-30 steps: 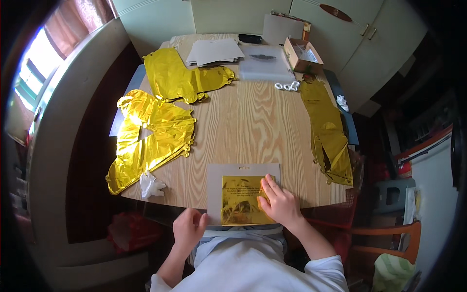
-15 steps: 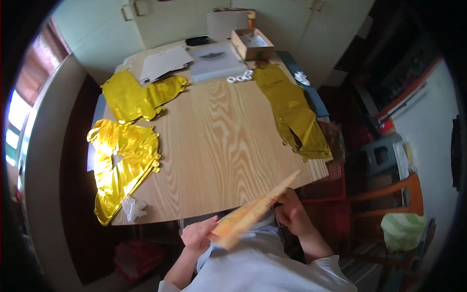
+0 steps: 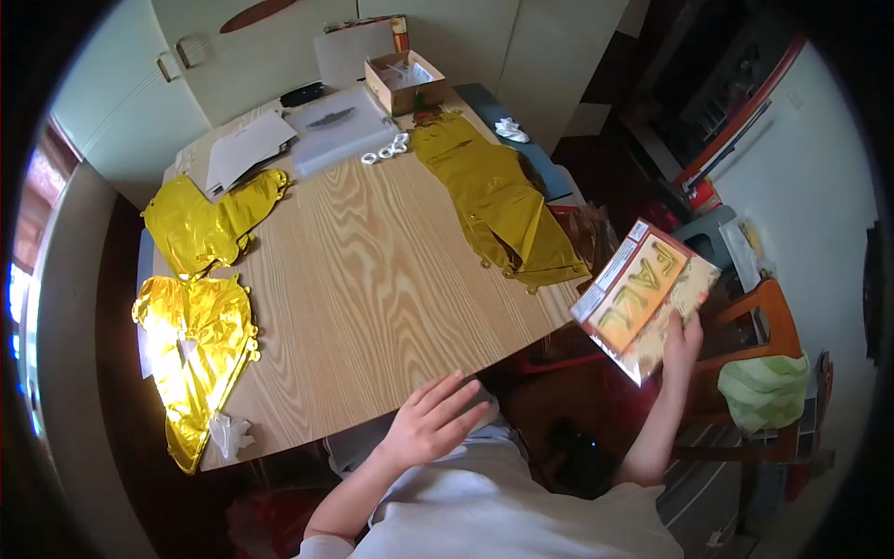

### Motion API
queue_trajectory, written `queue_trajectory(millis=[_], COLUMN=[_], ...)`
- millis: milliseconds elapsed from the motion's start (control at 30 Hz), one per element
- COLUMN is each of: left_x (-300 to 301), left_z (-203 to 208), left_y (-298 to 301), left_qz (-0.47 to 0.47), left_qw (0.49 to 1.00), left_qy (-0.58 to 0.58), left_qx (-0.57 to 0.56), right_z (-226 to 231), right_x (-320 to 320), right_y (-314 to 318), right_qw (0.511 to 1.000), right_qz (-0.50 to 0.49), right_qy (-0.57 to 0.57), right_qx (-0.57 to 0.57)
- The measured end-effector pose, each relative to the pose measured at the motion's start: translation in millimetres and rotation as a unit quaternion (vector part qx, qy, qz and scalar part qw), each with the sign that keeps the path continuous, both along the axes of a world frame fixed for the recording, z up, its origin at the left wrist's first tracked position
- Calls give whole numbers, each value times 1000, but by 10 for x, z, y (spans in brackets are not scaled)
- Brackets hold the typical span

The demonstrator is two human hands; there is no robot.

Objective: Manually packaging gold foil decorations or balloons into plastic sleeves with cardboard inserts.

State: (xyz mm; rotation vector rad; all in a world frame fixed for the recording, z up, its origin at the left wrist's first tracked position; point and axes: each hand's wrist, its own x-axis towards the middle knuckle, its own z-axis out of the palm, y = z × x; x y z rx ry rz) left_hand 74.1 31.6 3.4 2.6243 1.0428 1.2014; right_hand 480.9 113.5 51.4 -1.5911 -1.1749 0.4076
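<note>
In right hand (image 3: 682, 345), packet (image 3: 644, 296) (plastic (image 3: 404, 74) in box (image 3: 408, 101))

3 gold foil pieces (image 3: 191, 224) (image 3: 219, 326) (image 3: 494, 191), 1 package (image 3: 643, 300), 2 hands (image 3: 432, 427) (image 3: 683, 343)

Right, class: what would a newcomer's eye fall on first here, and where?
Likely the shiny gold foil balloons: two along the left side of the table, the nearer one glaring, and one on the right. Next, the colourful flat packet in the fingers of the right hand, by the table's right corner.
</note>
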Motion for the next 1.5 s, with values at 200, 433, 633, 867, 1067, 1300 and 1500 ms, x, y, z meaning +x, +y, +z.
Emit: queue_trajectory(millis=[200, 433, 633, 867, 1067, 1300, 1500], left_x=[-182, -229, -63, -2, -24, -40, -85], left_z=[-136, -284, -342, -324, -429, -466, -457], left_y=[-301, -631, -634, -694, -780, -686, -695], left_qz=[27, 99, 102, 126, 137, 106, 128], left_qw=[999, 991, 989, 984, 981, 985, 981], left_qy=[-2, -39, -27, 19, 7, 9, -12], left_qx=[-40, -80, -102, -121, -133, -138, -147], right_z=[-965, -1369, -2008, -3126, -4295, -4096, -2998], right_x=[788, 1503, 1028, 188, 403, 346, -246], right_y=[913, 1126, 1116, 1118, 1301, 1057, 704], right_qw=[988, 941, 857, 853, 871, 667, 863], right_qz=[-24, 3, -4, 164, 215, 337, 203], right_qy=[-65, 333, -398, -339, -368, -663, -306], right_qx=[-135, -55, -326, -362, -243, -40, -346])
